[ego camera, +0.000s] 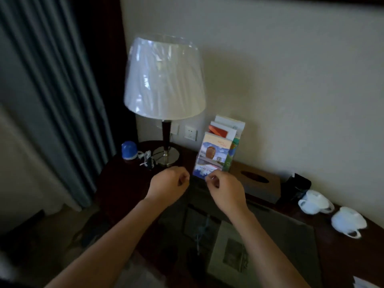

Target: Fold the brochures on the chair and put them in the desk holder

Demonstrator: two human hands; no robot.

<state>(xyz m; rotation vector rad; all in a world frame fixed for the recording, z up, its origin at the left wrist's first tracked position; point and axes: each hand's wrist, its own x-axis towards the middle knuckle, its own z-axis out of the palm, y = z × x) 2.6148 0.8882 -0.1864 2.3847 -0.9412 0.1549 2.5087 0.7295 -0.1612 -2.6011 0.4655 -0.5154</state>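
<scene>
Now left hand point(169, 183) loosely curled, empty; right hand point(225, 189) fingers pinched at front brochure point(212, 156) in holder point(228, 163)

White lampshade point(164, 77), blue-and-white brochure point(212, 156) with an orange jar, grey-blue striped curtain point(52, 100), white cups point(315, 201)

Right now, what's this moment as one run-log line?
stage: at desk holder | brochures: upright in holder | right hand: curled at front brochure's lower edge, grip unclear | left hand: curled, apparently empty
</scene>
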